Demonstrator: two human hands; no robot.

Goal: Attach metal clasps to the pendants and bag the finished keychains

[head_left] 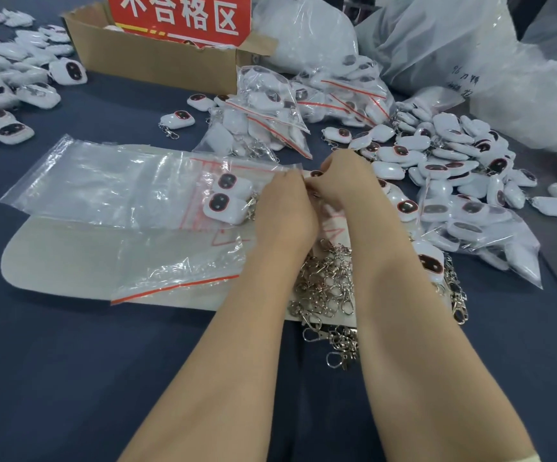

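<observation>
We pinch one pendant [315,174] between left hand [284,211] and right hand [344,181], fingers curled tight. Two keychains [225,200] bagged just left of it. Clasp pile [329,285] under our wrists, so we reckon lots left.

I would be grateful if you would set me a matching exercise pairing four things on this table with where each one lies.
Things:
1. cardboard box
2. metal clasps
3. clear bag with two pendants inside
4. heap of loose pendants

Places:
A. to the right of the right hand
B. far side of the table, holding a red sign
C. nearest the person
D. just left of the left hand

Pairs: 1-B, 2-C, 3-D, 4-A
</observation>
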